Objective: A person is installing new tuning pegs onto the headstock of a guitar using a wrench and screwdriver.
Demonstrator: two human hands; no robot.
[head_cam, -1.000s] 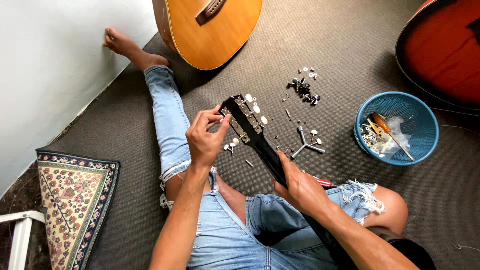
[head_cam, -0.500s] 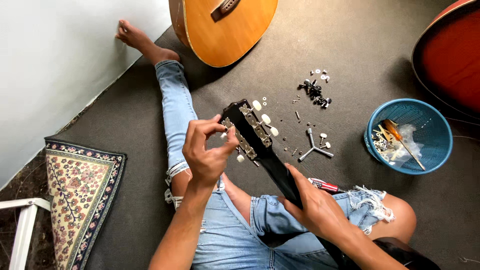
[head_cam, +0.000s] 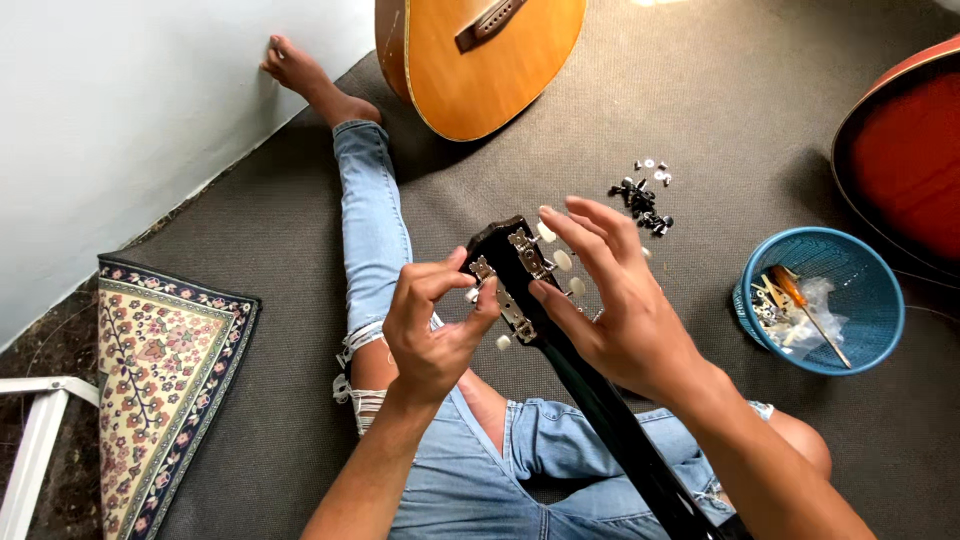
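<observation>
A black guitar headstock [head_cam: 505, 262] with silver tuning machines and white pegs sits over my lap, its black neck [head_cam: 620, 430] running down to the lower right. My left hand [head_cam: 432, 322] pinches a tuning peg on the headstock's left edge with thumb and fingers. My right hand [head_cam: 612, 300] hovers at the right side of the headstock, fingers spread, thumb resting against the neck just below the tuners. I sit on a grey carpet in torn blue jeans [head_cam: 372, 225], one leg stretched toward the wall.
An orange acoustic guitar body [head_cam: 480, 60] lies at the top. A red guitar body [head_cam: 905, 170] is at the right edge. A blue basket [head_cam: 850, 262] holds tools and scraps. Small black and silver parts [head_cam: 642, 195] are scattered on the carpet. A patterned rug [head_cam: 165, 375] lies left.
My right hand left its grip low on the neck and came up beside the headstock with fingers spread. My left hand stayed at the tuning pegs. The view shifted closer.
</observation>
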